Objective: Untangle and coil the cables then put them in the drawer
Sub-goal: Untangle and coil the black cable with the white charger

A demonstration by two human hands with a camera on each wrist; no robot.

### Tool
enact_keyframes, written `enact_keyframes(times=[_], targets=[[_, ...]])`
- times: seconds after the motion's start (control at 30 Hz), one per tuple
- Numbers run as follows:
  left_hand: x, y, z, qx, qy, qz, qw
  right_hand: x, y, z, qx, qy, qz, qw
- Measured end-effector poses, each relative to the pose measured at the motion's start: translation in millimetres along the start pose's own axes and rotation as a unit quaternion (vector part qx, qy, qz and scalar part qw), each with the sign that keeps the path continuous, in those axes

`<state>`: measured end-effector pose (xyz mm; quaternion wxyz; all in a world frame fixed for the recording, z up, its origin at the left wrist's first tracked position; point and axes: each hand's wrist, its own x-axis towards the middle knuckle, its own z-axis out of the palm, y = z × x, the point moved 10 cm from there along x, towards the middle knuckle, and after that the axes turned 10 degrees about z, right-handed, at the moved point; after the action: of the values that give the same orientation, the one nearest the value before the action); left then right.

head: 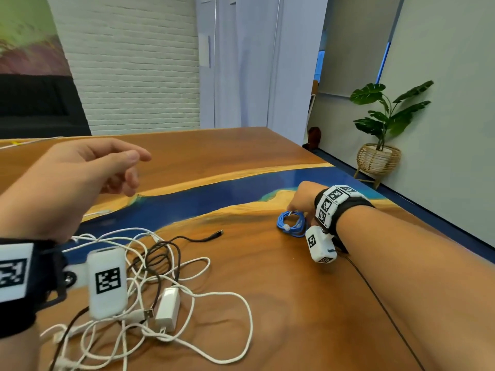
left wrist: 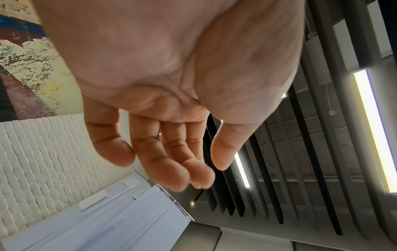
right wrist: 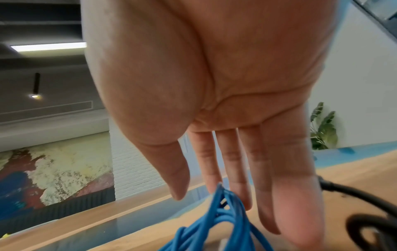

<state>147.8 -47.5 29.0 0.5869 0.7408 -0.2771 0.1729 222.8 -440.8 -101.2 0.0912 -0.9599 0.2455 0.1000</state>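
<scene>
Near the tabletop's right edge, blue cable coil is touched by right hand, fingers straight; light, springy, best gripped across bundled loops. Left hand relaxed, empty.

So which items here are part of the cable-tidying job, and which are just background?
Job:
- blue cable coil, under the right hand
- tangled white cables with white adapter
- dark cable in the same tangle
- left hand, empty

Background:
- potted plant
- wooden table
</scene>
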Motion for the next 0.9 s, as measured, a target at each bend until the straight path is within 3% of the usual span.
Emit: enact_keyframes(times=[0.13, 0.23, 0.43, 0.53, 0.6, 0.7, 0.77, 0.83, 0.9], targets=[[-1.1, 0.0, -0.4, -0.009, 0.009, -0.004, 1.0, -3.6, -11.6, -15.5, -0.047, 0.066, -0.006, 0.997], [-2.6, 3.9, 3.1, -0.005, 0.01, -0.012, 1.0, -15.4, -39.9, -21.4, -0.057, 0.095, -0.054, 0.992], [-6.4, 11.3, -0.4, 0.02, 0.01, -0.026, 0.999, -100.6, -149.8, -0.1, -0.033, 0.081, -0.264, 0.961], [-8.1, 13.9, -6.3, 0.031, 0.021, -0.027, 0.999, -164.4, -201.7, 27.7, -0.009, 0.005, -0.39, 0.921], [-8.3, 14.9, -10.4, 0.031, 0.026, -0.027, 0.999, -187.5, -224.7, 50.4, -0.019, -0.021, -0.436, 0.899], [-8.4, 16.3, -11.6, 0.013, 0.021, -0.019, 1.0, -194.3, -241.3, 85.8, -0.074, -0.036, -0.444, 0.893], [-8.6, 16.7, -9.7, 0.011, 0.012, -0.018, 1.0, -187.8, -243.1, 83.5, -0.048, -0.029, -0.426, 0.903], [-8.7, 15.5, -9.6, 0.013, 0.009, -0.022, 1.0, -174.6, -238.5, 60.8, 0.081, -0.046, -0.398, 0.913], [-8.5, 13.5, -11.6, 0.019, 0.013, -0.024, 0.999, -167.3, -229.6, 28.4, 0.245, -0.068, -0.377, 0.891]])
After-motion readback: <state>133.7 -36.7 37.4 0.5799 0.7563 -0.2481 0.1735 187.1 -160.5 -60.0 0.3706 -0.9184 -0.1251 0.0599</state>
